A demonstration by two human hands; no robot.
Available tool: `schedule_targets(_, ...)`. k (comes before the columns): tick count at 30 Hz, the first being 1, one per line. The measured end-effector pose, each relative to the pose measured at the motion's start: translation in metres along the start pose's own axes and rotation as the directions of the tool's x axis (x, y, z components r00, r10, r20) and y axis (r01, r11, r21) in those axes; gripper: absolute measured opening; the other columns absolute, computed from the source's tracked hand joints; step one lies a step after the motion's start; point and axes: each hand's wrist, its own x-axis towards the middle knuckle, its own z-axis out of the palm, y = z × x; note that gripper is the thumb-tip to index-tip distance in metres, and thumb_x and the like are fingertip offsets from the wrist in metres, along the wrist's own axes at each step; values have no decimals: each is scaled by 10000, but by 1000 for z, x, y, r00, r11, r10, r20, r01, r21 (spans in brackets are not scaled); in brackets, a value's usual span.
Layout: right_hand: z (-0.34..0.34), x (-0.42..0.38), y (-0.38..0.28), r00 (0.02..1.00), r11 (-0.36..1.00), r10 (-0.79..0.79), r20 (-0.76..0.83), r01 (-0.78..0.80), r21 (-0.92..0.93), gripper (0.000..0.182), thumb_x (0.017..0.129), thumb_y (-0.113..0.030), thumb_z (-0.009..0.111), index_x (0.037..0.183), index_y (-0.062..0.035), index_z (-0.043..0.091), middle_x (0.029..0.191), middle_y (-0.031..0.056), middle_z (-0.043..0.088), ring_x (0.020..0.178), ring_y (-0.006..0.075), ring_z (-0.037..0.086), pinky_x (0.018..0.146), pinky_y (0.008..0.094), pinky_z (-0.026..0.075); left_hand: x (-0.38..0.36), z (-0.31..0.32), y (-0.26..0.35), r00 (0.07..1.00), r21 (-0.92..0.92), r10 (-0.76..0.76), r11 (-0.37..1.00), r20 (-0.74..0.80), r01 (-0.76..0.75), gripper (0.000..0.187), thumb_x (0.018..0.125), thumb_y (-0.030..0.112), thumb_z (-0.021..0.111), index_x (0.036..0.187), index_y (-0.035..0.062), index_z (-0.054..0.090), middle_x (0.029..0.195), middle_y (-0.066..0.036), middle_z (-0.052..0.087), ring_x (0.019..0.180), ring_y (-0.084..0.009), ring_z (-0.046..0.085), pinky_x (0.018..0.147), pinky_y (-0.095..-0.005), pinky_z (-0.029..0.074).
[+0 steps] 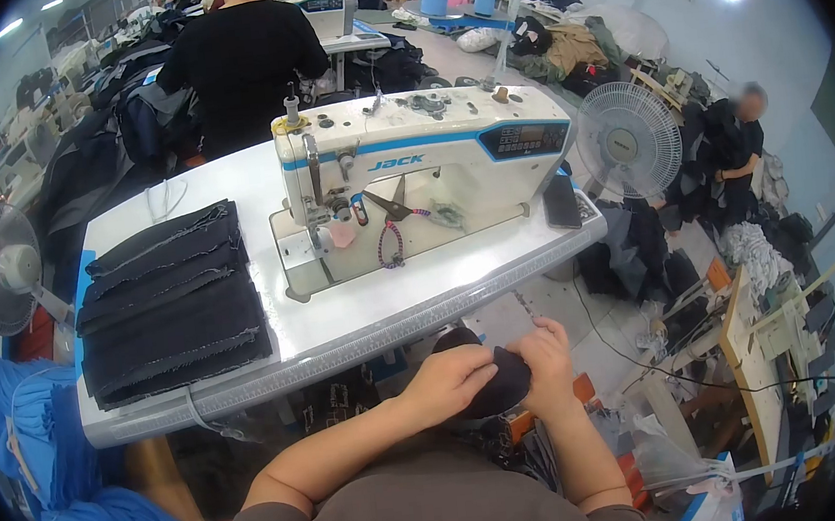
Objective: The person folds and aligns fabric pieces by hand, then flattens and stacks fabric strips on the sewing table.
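Just in front of the table edge, close to my body, my left hand [451, 380] and my right hand [545, 361] pinch a small piece of dark fabric [500, 389] between them. The fabric is folded or curled, and its full shape is partly hidden by my fingers. Beyond them stands a white and blue sewing machine [406, 141] on the white sewing table [345, 338]. Thread scissors with wrapped handles [391, 241] lie on the machine bed. To the left, dark fabric pieces with frayed edges [171, 314] are laid in overlapping stacks.
A dark phone-like object [561, 202] rests at the table's right end. Fans stand at the right [627, 140] and left [8, 268]. Blue fabric [66, 475] hangs at lower left. One person [243, 66] sits ahead; another [739, 149] is at far right among garment piles.
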Motion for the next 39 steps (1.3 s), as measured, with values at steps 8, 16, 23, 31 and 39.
schedule_targets(8,13,-3,1,992,1000,25,-125,-26,-3,201,652,-192,682,751,-56,573,671,70,536,688,249,546,883,432,383,1,1,1,996,81,75,994,-50,-71,135,890,123,564,850,3,519,787,-164,521,749,-352,538,661,-387,441)
schedule_targets(16,6,-8,3,968,998,47,-246,-38,41,176,667,-198,669,752,-53,616,675,66,563,711,239,579,872,417,404,-5,-15,8,988,-44,134,990,75,-131,136,893,136,559,871,7,521,791,-160,515,756,-326,533,689,-367,438)
schedule_targets(23,-6,-4,-1,1000,983,1,-20,3,183,162,694,-194,665,766,-54,629,686,61,575,700,233,585,864,411,417,-3,-26,12,985,-240,-13,969,174,55,186,889,179,587,923,8,525,820,-144,533,763,-284,530,718,-338,433)
schedule_targets(31,-11,-5,3,970,924,-32,243,-64,377,136,705,-133,673,803,-46,635,724,85,597,735,274,593,864,389,439,0,-33,9,973,-153,106,985,204,-75,117,848,127,582,882,17,560,819,-147,534,771,-278,548,720,-336,434)
schedule_targets(39,-6,-11,2,973,852,153,172,-218,476,251,618,52,567,850,0,647,761,155,609,790,339,596,882,408,460,-7,-31,7,975,-464,-153,860,162,212,93,845,88,564,858,-3,550,738,-45,492,725,-116,481,670,-270,411)
